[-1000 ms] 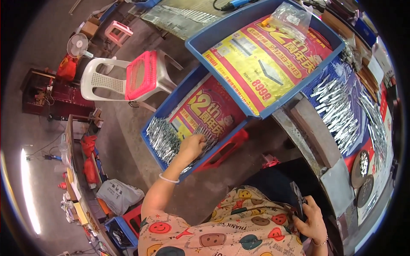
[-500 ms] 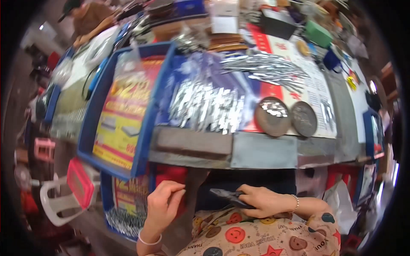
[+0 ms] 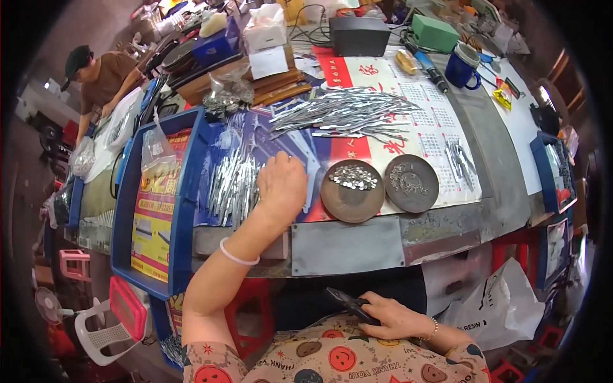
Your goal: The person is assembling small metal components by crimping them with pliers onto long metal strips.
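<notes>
My left hand point(image 3: 282, 186) reaches over the table at the right edge of a pile of thin silver metal strips point(image 3: 231, 182). Its fingers are curled together, and whatever may be between them is hidden. Low in front of my body, my right hand point(image 3: 391, 317) grips dark pliers point(image 3: 345, 299), their jaws pointing up and left. A brown round dish point(image 3: 348, 207) with small shiny discs point(image 3: 354, 178) lies right of my left hand. Beside it, a second round dish point(image 3: 418, 167) holds small metal bits. Farther back is a larger heap of silver strips point(image 3: 348, 110).
A blue tray point(image 3: 186, 214) lined with printed sheets stands on the left. A grey metal plate point(image 3: 348, 246) lies at the table's front edge. Toward the back are a dark box point(image 3: 359, 36), a green box point(image 3: 434, 33) and a blue mug point(image 3: 462, 67). Another person point(image 3: 102, 80) sits far left.
My left hand has gone from beside my lap up and forward to the near strip pile. My right hand still holds the pliers low. The whole view has shifted.
</notes>
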`<state>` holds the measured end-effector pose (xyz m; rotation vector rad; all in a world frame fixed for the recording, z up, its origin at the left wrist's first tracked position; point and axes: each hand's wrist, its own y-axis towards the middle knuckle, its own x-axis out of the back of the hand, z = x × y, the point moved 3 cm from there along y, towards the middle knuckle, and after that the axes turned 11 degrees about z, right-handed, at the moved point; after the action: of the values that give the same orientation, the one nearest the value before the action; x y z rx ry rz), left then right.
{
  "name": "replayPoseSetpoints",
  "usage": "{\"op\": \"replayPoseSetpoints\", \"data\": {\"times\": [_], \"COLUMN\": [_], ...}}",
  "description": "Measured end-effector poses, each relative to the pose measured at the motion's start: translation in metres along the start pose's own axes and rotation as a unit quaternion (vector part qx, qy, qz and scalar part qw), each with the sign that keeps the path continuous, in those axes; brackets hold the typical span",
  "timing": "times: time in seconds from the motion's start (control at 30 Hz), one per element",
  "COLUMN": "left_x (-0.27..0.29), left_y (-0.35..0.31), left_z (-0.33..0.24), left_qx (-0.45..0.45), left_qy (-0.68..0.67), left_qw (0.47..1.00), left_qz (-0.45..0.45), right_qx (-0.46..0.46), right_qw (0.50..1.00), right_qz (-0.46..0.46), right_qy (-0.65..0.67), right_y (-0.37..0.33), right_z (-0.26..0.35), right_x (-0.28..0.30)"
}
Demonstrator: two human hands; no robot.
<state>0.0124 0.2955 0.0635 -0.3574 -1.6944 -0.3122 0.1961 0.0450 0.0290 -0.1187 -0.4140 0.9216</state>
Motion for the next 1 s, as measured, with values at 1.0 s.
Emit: {"op": "replayPoseSetpoints", "data": {"times": [1.0], "left_x": [-0.006], "left_y": [-0.136], "left_z": [0.027], "left_qx": [-0.119], "left_qy": [-0.548], "left_qw": [0.804], "left_qz": [-0.196], "right_qx": [0.150], "right_qw": [0.981], "right_qz": [-0.105], "right_qy": [-0.065], "right_y": [0.036], "right_z": [0.039], "right_x": [0.039]}}
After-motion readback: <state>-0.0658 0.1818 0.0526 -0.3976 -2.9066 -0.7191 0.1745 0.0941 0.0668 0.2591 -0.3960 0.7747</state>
